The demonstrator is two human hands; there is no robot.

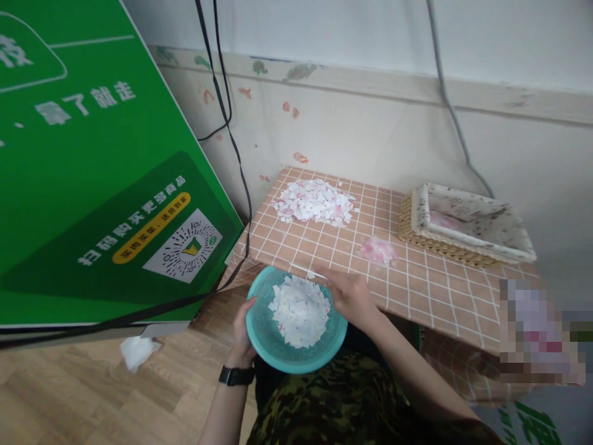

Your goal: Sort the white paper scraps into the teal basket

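My left hand (243, 330) grips the left rim of a round turquoise plastic colander (263, 347), its fingers under the side. The colander is held tilted at the table's front edge, above my lap. Inside it lies a heap of small white paper scraps (301, 312), a few with pink. My right hand (351, 298) is at the colander's upper right rim, its fingers stretched left along the table edge. By its fingertips is a small white scrap (311, 274). Another pile of white and pinkish scraps (315, 201) lies on the table.
A pink-and-white clear bag (378, 251) lies on the checked tablecloth (435, 278). Behind it stands a cloth-lined wicker basket (463, 241). A green panel (92, 161) closes off the left, with black cables (238, 154) hanging beside it. White plastic (138, 352) lies on the floor.
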